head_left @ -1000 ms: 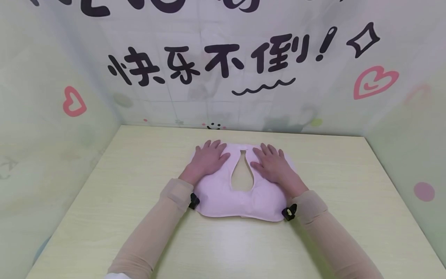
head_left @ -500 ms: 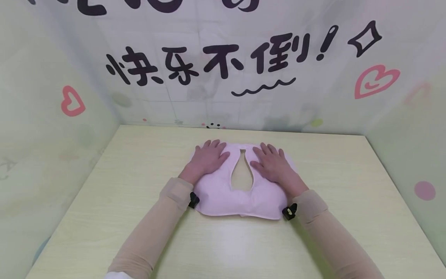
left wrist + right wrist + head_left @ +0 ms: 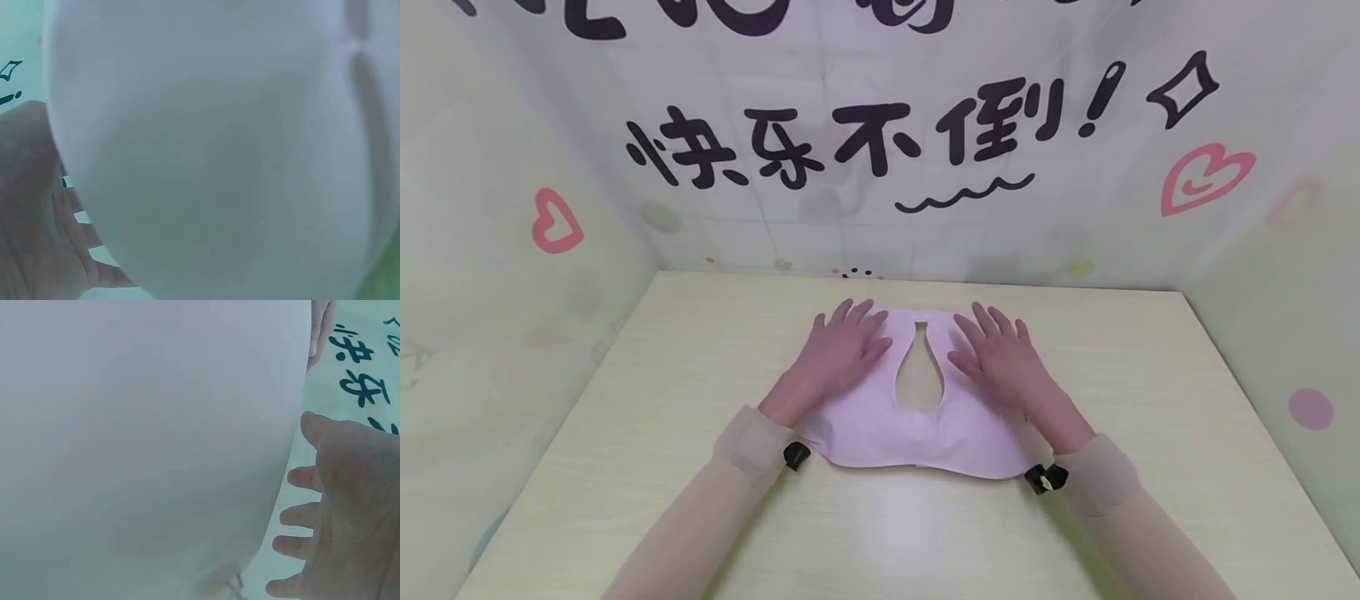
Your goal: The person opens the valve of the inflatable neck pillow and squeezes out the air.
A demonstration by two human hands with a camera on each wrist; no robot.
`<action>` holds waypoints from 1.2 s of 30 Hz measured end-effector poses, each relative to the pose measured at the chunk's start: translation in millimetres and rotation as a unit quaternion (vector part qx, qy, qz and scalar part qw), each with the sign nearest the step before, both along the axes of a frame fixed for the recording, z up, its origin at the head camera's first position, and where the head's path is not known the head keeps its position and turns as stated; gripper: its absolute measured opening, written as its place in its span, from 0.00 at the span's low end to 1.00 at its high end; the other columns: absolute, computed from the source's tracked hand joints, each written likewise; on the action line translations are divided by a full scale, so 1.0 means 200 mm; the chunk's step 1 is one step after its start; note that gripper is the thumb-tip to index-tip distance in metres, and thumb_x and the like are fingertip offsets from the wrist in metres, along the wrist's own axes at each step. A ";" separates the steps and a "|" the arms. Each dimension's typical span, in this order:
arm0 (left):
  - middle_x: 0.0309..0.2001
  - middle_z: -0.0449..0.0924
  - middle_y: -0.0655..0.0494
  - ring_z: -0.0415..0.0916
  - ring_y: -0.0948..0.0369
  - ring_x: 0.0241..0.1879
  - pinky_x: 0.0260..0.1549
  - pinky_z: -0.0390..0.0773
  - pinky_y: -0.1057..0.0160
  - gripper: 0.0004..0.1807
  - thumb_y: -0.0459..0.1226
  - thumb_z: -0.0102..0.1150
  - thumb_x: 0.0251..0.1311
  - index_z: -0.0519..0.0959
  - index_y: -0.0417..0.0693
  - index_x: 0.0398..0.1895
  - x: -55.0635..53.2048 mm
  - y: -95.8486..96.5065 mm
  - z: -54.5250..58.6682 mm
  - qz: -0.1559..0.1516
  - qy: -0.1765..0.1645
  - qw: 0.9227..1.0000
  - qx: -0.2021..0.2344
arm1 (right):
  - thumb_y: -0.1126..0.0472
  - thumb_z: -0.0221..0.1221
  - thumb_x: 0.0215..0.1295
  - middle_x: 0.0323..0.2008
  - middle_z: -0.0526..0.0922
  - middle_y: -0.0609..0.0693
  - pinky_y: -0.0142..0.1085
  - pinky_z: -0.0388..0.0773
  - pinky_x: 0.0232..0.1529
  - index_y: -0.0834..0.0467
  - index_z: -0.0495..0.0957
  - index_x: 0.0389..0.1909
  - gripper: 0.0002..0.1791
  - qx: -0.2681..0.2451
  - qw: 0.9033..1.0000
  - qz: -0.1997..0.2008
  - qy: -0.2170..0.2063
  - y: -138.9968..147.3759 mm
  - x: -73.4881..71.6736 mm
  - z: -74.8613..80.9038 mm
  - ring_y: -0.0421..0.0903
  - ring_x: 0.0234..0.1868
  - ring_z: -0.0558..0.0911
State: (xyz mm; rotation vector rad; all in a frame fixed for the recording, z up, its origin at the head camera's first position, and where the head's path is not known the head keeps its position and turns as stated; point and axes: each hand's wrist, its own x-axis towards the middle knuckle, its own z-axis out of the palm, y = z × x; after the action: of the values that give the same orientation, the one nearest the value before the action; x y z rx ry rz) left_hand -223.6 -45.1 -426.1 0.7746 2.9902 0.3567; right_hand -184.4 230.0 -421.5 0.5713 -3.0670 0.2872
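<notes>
A pale pink, smooth padded piece [image 3: 917, 437], like a seamless bra, lies flat on the table with a teardrop opening in its middle. My left hand [image 3: 838, 346] is over its left side, fingers spread toward the far edge. Over the right side is my right hand [image 3: 1006, 354], its fingers straight and apart. Neither hand grips the piece. In the left wrist view the pink piece [image 3: 206, 137] fills most of the picture and partly hides the left fingers. The right wrist view shows the right palm [image 3: 359, 494] and extended fingers beside the piece's edge.
The pale wooden table [image 3: 625, 467] meets a printed cloth backdrop [image 3: 820, 225] at its far edge, with more cloth at both sides. A dark wrist camera [image 3: 796, 455] sits under the left cuff and another [image 3: 1046, 478] under the right.
Both hands have shifted outward, and the wrists have moved apart and toward me. The pink piece's lower corners, hidden less now, spread wider. The piece itself stays in place.
</notes>
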 end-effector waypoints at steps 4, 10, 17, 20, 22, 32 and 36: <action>0.79 0.57 0.45 0.49 0.40 0.78 0.68 0.55 0.30 0.31 0.55 0.41 0.80 0.65 0.51 0.78 0.05 -0.02 -0.01 -0.014 0.001 1.000 0.007 | 0.44 0.52 0.78 0.78 0.55 0.67 0.71 0.50 0.69 0.60 0.62 0.78 0.36 -0.005 1.000 0.009 0.004 -0.02 0.05 0.00 0.68 0.77 0.55; 0.79 0.56 0.44 0.47 0.41 0.78 0.69 0.53 0.31 0.31 0.54 0.40 0.80 0.65 0.51 0.78 0.08 -0.01 -0.05 -0.031 -0.003 0.999 0.005 | 0.44 0.51 0.79 0.78 0.55 0.66 0.70 0.50 0.70 0.60 0.60 0.78 0.36 0.002 1.000 0.008 0.005 -0.04 0.07 -0.05 0.67 0.77 0.55; 0.79 0.56 0.43 0.46 0.40 0.78 0.69 0.52 0.30 0.31 0.54 0.40 0.80 0.65 0.50 0.78 0.09 -0.01 -0.08 -0.032 -0.003 0.999 0.004 | 0.43 0.50 0.79 0.78 0.55 0.66 0.70 0.50 0.70 0.60 0.60 0.79 0.37 0.005 1.000 0.008 0.005 -0.05 0.08 -0.10 0.68 0.77 0.54; 0.80 0.54 0.43 0.45 0.39 0.79 0.70 0.50 0.30 0.31 0.54 0.39 0.80 0.64 0.50 0.79 0.09 -0.01 -0.09 -0.031 -0.010 0.999 0.002 | 0.43 0.50 0.79 0.78 0.55 0.67 0.70 0.50 0.70 0.60 0.60 0.79 0.36 0.005 1.000 0.005 0.001 -0.05 0.09 -0.11 0.68 0.77 0.54; 0.80 0.54 0.43 0.45 0.39 0.79 0.70 0.50 0.30 0.32 0.54 0.39 0.80 0.64 0.50 0.79 0.10 -0.02 -0.10 -0.031 -0.013 0.999 -0.002 | 0.44 0.50 0.79 0.78 0.55 0.67 0.70 0.50 0.70 0.60 0.61 0.78 0.36 0.006 1.000 0.004 0.000 -0.05 0.09 -0.13 0.68 0.77 0.54; 0.80 0.53 0.42 0.44 0.37 0.78 0.69 0.49 0.28 0.31 0.53 0.40 0.80 0.64 0.51 0.79 0.11 -0.02 -0.11 -0.035 -0.020 0.999 -0.011 | 0.43 0.51 0.79 0.77 0.56 0.67 0.70 0.52 0.69 0.60 0.62 0.77 0.35 0.022 1.000 -0.002 -0.006 -0.07 0.10 -0.17 0.68 0.77 0.55; 0.80 0.52 0.43 0.43 0.38 0.79 0.69 0.48 0.28 0.31 0.54 0.39 0.80 0.63 0.51 0.79 0.11 -0.02 -0.12 -0.037 -0.026 0.999 -0.013 | 0.44 0.52 0.78 0.77 0.57 0.67 0.71 0.53 0.68 0.60 0.63 0.77 0.35 0.022 1.000 -0.003 -0.003 -0.07 0.10 -0.17 0.68 0.76 0.56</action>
State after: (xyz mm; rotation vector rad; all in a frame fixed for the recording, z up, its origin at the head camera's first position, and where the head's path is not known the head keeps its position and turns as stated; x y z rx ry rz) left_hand -201.8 -49.1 -449.3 0.8574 2.9029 0.3279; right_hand -163.4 216.1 -454.8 0.5647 -3.0871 0.2209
